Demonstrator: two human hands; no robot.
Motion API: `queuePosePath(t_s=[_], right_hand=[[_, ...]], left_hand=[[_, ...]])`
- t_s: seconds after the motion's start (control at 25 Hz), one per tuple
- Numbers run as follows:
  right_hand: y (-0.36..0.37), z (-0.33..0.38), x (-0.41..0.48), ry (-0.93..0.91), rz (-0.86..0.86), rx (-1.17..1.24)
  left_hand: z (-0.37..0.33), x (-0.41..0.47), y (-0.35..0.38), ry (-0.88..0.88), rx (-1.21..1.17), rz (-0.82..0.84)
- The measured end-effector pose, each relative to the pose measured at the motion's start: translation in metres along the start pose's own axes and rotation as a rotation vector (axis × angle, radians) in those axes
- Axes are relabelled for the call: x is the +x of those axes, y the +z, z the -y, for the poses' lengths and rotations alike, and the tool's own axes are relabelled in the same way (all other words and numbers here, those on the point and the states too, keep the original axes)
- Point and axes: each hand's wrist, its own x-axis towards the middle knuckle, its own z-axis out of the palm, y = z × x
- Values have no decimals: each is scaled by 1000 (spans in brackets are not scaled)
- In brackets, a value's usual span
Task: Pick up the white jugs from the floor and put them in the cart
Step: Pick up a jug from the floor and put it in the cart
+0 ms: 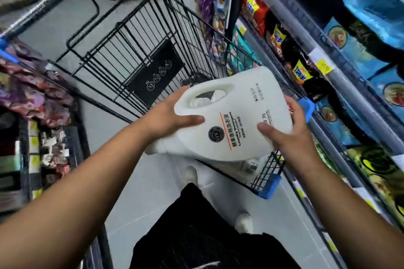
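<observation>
Head view: both hands hold the white jug (236,116) in the air over the near end of the black wire cart (270,184), above its rim. The jug lies on its side, with the printed label facing up to the camera. Its long axis goes from lower left to upper right: the neck end points down-left, and the flat bottom points up-right toward the right shelves (341,85).

The left hand (172,118) grips the handle side, with the thumb flat on the front face and the fingers curled round the edge. The right hand (286,129) grips the bottom end, with the thumb on the label and the fingers behind the jug.

The right shelves, full of bright packets, stand just beside the cart. A left shelf (32,98) stands across the grey floor (153,192). A black flap (155,72) with white icons stands inside the cart. Under the jug, in the cart, a white thing with a barcode (251,165) shows; what it is I cannot tell.
</observation>
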Motion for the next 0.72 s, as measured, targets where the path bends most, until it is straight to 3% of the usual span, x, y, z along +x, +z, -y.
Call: queuePosePath(t_s=[0.36, 0.72], right_hand=[[45, -31, 77, 103, -297, 138], [52, -57, 90, 94, -457, 86]], left_hand=[[20, 166, -28, 2, 204, 256], [29, 214, -25, 58, 269, 363]])
